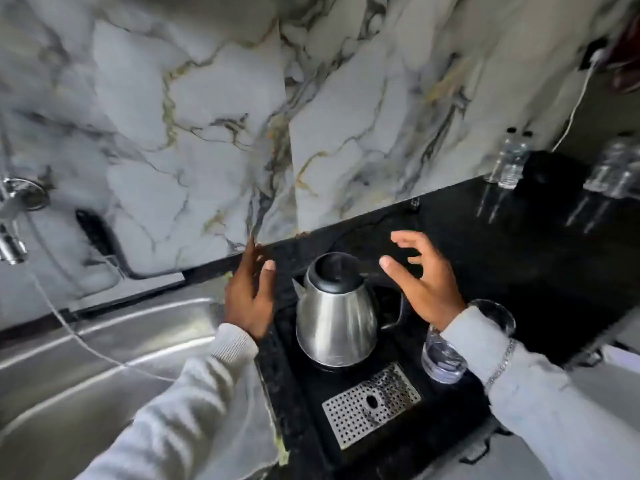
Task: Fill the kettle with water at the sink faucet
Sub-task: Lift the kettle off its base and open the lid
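Note:
A steel kettle (334, 317) with a black lid and black handle stands upright on its base on the black counter. My left hand (250, 289) hovers just left of it, fingers spread, holding nothing. My right hand (424, 278) hovers to the right of the lid and above the handle, fingers apart and empty. Neither hand touches the kettle. The steel sink (104, 358) lies to the left. The chrome faucet (14, 216) is at the far left edge, partly cut off by the frame.
A perforated metal drip tray (370, 400) lies in front of the kettle. An upturned glass (446, 355) stands under my right sleeve. Water bottles (512, 161) and more glasses (616, 171) stand at the back right. A marble wall rises behind the counter.

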Demonstrator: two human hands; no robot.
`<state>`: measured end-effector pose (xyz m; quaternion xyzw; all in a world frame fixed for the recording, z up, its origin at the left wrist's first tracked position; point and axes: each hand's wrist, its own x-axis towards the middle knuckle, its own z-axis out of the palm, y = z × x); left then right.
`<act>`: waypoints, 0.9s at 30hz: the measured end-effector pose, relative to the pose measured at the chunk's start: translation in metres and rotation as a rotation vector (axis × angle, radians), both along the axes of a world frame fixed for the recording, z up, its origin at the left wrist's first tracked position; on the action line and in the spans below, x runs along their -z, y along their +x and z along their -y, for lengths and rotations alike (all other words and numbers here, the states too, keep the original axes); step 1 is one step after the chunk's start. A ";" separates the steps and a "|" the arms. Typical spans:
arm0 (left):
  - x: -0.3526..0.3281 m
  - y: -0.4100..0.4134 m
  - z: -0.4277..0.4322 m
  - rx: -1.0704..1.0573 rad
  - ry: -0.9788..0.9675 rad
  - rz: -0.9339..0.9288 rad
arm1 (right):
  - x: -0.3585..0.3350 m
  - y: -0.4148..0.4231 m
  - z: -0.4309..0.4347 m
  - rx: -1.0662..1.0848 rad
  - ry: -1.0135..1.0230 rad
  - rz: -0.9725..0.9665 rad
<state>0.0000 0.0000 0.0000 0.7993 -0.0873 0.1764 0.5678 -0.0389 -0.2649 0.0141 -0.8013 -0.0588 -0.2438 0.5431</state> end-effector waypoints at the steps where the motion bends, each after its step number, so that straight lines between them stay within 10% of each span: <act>1: 0.008 -0.003 0.008 0.000 -0.056 -0.070 | 0.008 0.003 0.007 0.008 0.149 -0.105; 6: 0.046 -0.018 0.042 0.002 -0.199 -0.234 | 0.036 0.028 0.027 -0.269 0.492 -0.567; 20: 0.044 -0.017 0.072 -0.061 -0.380 -0.201 | 0.061 0.042 0.011 -0.250 0.568 -0.487; 27: 0.002 -0.026 0.038 -0.216 0.132 0.157 | 0.033 0.029 -0.040 -0.171 0.582 -0.369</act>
